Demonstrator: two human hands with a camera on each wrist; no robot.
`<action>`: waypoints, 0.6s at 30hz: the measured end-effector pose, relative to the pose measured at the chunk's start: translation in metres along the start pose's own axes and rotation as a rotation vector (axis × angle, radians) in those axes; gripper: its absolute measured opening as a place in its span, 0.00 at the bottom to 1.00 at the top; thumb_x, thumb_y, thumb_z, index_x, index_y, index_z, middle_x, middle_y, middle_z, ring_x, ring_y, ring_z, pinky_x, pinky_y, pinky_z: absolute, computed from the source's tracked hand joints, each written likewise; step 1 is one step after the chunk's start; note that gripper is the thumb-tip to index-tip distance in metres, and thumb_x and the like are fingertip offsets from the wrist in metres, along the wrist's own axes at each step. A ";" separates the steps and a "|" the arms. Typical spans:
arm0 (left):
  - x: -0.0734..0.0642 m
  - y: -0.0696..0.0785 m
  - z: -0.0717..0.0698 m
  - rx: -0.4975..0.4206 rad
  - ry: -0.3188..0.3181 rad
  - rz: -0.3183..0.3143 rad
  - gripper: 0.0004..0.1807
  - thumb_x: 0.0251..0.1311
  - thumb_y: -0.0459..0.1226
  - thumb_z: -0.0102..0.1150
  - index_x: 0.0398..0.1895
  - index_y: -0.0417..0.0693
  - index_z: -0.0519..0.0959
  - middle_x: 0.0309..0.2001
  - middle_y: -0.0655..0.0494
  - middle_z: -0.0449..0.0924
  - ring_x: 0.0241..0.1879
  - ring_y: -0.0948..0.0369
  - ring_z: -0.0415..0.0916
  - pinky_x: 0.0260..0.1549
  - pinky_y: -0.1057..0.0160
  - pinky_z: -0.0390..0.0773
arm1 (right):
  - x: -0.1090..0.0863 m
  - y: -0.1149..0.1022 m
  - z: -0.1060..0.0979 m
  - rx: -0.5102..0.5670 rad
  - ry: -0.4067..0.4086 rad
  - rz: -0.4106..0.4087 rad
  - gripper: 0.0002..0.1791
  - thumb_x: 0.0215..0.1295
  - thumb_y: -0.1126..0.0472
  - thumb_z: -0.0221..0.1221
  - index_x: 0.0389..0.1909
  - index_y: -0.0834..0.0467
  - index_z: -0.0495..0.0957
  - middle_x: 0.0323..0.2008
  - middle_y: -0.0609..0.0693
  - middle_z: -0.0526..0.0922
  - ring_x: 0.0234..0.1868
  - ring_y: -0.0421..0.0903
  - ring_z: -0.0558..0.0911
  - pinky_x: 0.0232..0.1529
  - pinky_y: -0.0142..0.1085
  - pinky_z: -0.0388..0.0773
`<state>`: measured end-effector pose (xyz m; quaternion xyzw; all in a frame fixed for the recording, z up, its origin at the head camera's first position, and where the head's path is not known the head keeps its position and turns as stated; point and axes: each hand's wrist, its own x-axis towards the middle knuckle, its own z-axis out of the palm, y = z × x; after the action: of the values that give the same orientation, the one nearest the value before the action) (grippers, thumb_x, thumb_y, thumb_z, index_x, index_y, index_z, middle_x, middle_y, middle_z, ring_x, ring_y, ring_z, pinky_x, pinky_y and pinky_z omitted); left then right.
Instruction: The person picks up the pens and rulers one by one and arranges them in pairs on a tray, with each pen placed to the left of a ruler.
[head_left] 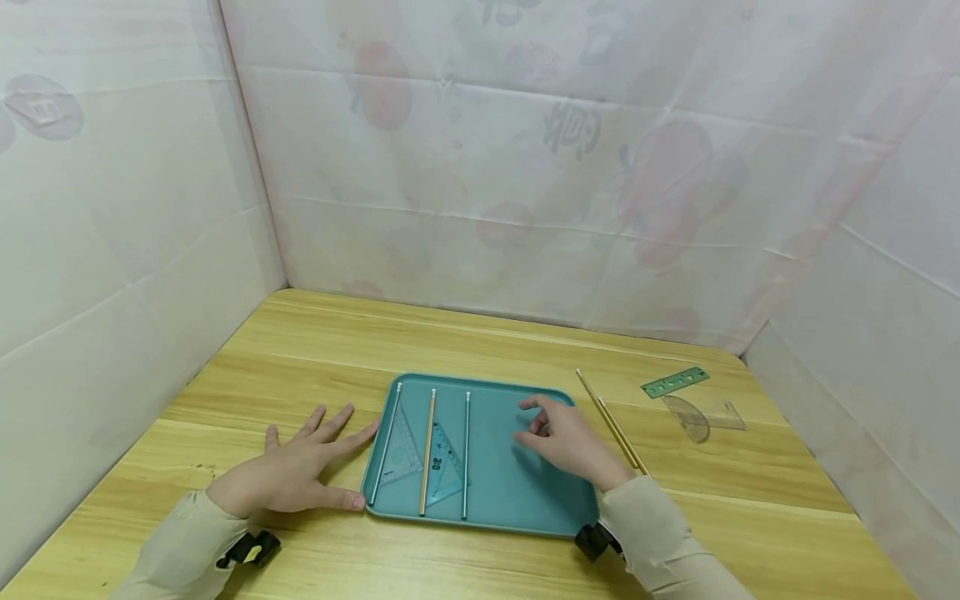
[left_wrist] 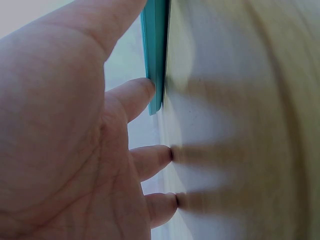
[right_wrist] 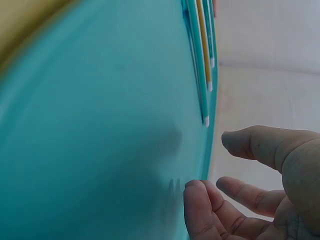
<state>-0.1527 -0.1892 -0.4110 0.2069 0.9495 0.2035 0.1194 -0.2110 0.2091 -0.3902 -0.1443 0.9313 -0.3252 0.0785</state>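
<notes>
A teal tray (head_left: 525, 500) lies on the table. Two green pencils, one at the left rim (head_left: 386, 446) and one near the middle (head_left: 466, 458), and a gold pencil (head_left: 428, 454) lie in it side by side. Between them lie a clear set square (head_left: 403, 454) and a bluish set square (head_left: 447, 471). My left hand (head_left: 296, 471) spreads its fingers on the table, with thumb and forefinger touching the tray's left edge (left_wrist: 157, 55). Over the tray's right part hovers my right hand (head_left: 562, 437), its fingers loosely bent, holding nothing (right_wrist: 250, 200).
Right of the tray lie two gold pencils (head_left: 617, 425), one partly hidden by the right forearm. Farther right are a green stencil ruler (head_left: 675, 382), a clear protractor (head_left: 690, 419) and another clear piece (head_left: 727, 416). Pale curtains (head_left: 510, 167) surround the wooden table (head_left: 322, 350).
</notes>
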 end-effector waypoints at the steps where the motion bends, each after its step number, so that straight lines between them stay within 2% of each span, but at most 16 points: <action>1: 0.000 0.000 0.000 0.001 0.000 0.000 0.57 0.58 0.73 0.66 0.87 0.67 0.56 0.88 0.35 0.43 0.82 0.20 0.38 0.52 0.02 0.33 | 0.000 0.003 -0.001 0.000 0.000 0.008 0.25 0.74 0.60 0.68 0.67 0.64 0.77 0.36 0.50 0.82 0.33 0.43 0.78 0.34 0.36 0.76; 18: 0.000 0.000 0.000 0.001 0.002 0.000 0.57 0.58 0.74 0.65 0.87 0.67 0.56 0.88 0.36 0.44 0.82 0.21 0.38 0.52 0.02 0.34 | -0.003 0.032 -0.027 -0.030 0.033 0.066 0.25 0.75 0.58 0.67 0.67 0.65 0.77 0.38 0.52 0.83 0.34 0.45 0.77 0.34 0.38 0.76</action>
<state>-0.1527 -0.1888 -0.4113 0.2068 0.9497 0.2032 0.1185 -0.2221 0.2499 -0.3889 -0.1092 0.9414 -0.3110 0.0716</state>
